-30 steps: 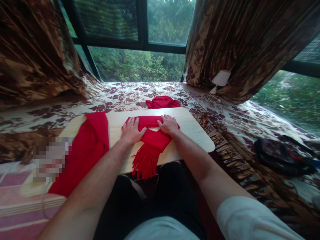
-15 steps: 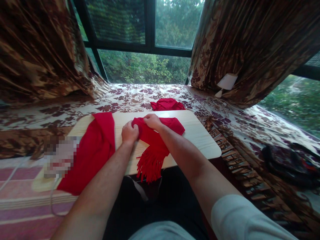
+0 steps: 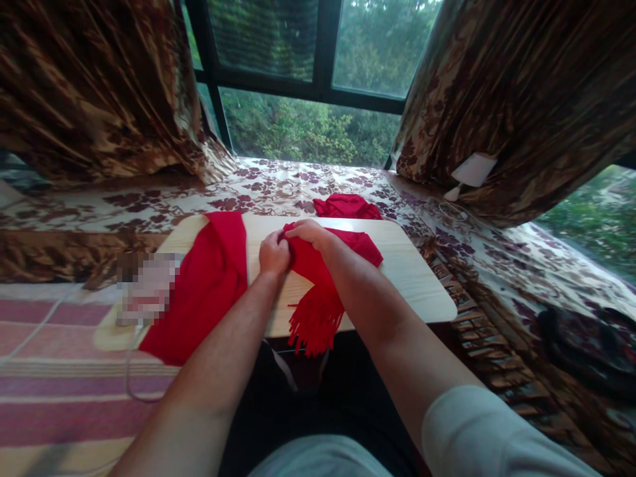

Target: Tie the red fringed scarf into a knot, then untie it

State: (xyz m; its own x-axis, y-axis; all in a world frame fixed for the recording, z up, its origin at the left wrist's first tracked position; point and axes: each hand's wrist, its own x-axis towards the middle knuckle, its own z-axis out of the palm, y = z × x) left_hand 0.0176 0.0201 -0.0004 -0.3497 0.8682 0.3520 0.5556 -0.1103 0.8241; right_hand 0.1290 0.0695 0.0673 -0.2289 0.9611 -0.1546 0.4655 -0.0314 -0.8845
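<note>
A red fringed scarf (image 3: 318, 275) lies folded across the wooden board table (image 3: 417, 281), its tassels hanging over the near edge. My left hand (image 3: 274, 253) is closed on the scarf's left end. Close beside it, my right hand (image 3: 307, 233) has its fingers closed on the scarf's upper left edge, palm down. My right forearm hides part of the scarf. To the left of my left hand, a larger folded red cloth (image 3: 209, 291) covers much of the board and drapes over its near edge.
Another red cloth (image 3: 348, 206) lies crumpled behind the table on the floral cover (image 3: 278, 189). A blurred-out object with a cable (image 3: 149, 291) rests at the board's left end. A small white lamp (image 3: 474, 169) leans by the right curtain. A dark bag (image 3: 586, 351) sits far right.
The whole view has shifted, so things appear farther right. My right hand has slid slightly toward my left hand along the scarf's end; both still grip it.
</note>
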